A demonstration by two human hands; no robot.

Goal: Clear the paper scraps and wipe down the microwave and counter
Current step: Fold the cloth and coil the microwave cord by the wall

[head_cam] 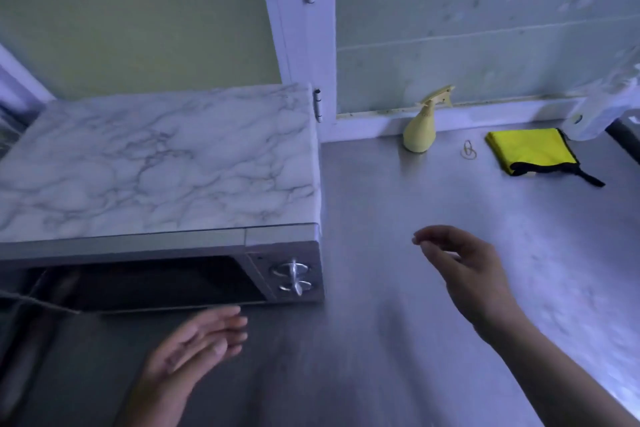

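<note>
Steel counter [398, 253]: microwave [156, 163], both hands empty.

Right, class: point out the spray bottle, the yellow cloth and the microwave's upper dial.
spray bottle [419, 135], head view, rounded lower body.
yellow cloth [530, 149], head view, flat middle.
upper dial [293, 269], head view, its handle.

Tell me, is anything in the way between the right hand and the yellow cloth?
No, nothing visible is. Only bare counter lies between the right hand and the yellow cloth. The spray bottle and the small loops sit to the cloth's left, off that path.
</note>
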